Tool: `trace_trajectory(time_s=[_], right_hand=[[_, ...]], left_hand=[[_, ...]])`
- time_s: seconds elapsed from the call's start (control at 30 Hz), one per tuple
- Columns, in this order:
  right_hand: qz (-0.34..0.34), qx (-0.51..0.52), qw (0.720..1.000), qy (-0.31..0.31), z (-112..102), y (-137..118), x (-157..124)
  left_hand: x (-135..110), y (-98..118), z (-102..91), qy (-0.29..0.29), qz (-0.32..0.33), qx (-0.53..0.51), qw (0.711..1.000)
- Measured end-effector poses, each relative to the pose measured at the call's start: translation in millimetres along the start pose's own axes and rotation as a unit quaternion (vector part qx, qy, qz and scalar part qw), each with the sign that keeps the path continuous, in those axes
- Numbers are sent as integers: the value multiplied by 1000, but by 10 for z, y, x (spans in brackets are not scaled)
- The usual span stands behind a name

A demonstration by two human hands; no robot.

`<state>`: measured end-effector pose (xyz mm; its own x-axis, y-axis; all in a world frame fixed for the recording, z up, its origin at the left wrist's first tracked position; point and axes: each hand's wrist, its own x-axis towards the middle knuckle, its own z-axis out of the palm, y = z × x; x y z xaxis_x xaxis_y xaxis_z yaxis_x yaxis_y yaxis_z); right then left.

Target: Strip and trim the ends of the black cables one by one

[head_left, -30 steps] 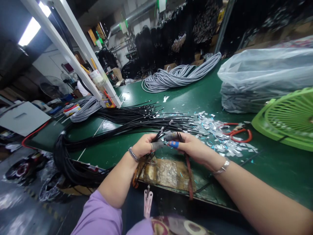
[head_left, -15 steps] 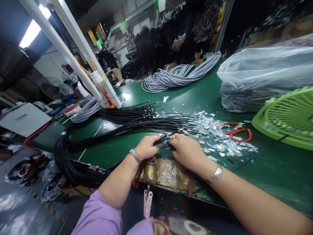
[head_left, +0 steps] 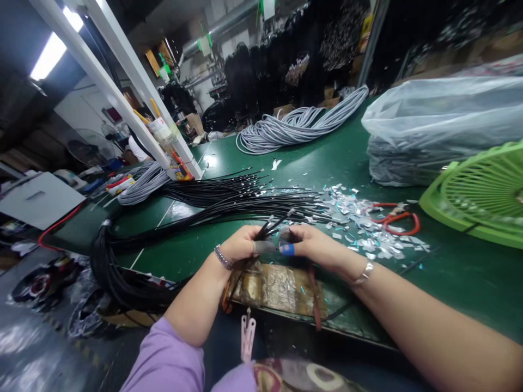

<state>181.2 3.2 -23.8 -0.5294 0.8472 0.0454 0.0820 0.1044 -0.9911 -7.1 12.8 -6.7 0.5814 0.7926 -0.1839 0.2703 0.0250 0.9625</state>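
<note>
My left hand (head_left: 242,243) is closed around a few black cables (head_left: 267,227), whose stripped tips point up and to the right. Grey wrapping covers its thumb. Close beside it, my right hand (head_left: 311,246) has thumb and fingers pinched together near the cable ends. A blue wrap shows on the right thumb; what sits between those fingertips is too small and dark to make out. Behind both hands a large bundle of black cables (head_left: 229,209) lies across the green table (head_left: 229,158). Below the hands, a tape-covered block (head_left: 280,288) lies at the table's front edge.
Foil and blue scraps (head_left: 363,223) litter the table at right, with red-handled scissors (head_left: 400,222) among them. A green fan (head_left: 482,196) and a plastic-wrapped stack (head_left: 441,130) stand farther right. Grey cable coils (head_left: 294,128) lie at the back. A white post (head_left: 139,92) rises at left.
My right hand has turned so its blue-wrapped thumb shows, and it has drawn slightly back from the cable tips. The held tips now point more upward. The left hand stays nearly in place.
</note>
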Motion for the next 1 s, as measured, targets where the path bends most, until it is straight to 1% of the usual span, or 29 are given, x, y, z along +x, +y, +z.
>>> trace_trajectory(time_s=[0.07,0.1,0.13,0.2,0.27,0.3,0.33,0.37,0.4,0.47,0.53,0.6,0.7,0.83,0.93,1.0], right_hand=[[-28,-111,992,59,-70,-7,20],[-32,-147,986,74,-127,-13,20],[-26,-159,983,84,-195,-16,16],[7,-127,986,107,-341,-13,0],[31,-67,975,211,-450,-2,-9],[35,-45,967,248,-473,4,-9],[25,-37,961,271,-471,7,-5],[8,-41,960,278,-447,8,1],[-12,-53,961,270,-405,5,7],[-39,-77,970,227,-293,-7,11],[-43,-83,977,194,-185,-25,0],[-39,-78,978,192,-106,-45,-17],[-38,-71,977,196,-44,-65,-32],[-46,-83,981,170,-12,-52,-26],[-75,-151,970,174,8,-24,-40],[-133,-225,950,169,24,-12,-64]], left_hand=[[27,19,31,43,2,9,999],[35,32,40,52,3,8,999],[38,45,43,59,4,2,998],[29,69,27,82,7,-26,996],[11,81,-3,108,4,-55,993],[3,82,-17,115,-2,-65,991],[-4,80,-27,118,-9,-70,990],[-8,76,-33,118,-16,-71,990],[-11,72,-34,119,-18,-72,990],[-16,65,-24,122,-17,-76,989],[-24,65,-8,121,-14,-77,990],[-32,70,7,114,-15,-70,991],[-39,76,22,105,-11,-61,993],[-23,72,39,100,-9,-58,993],[1,72,53,90,9,-48,995],[12,76,57,89,23,-40,995]])
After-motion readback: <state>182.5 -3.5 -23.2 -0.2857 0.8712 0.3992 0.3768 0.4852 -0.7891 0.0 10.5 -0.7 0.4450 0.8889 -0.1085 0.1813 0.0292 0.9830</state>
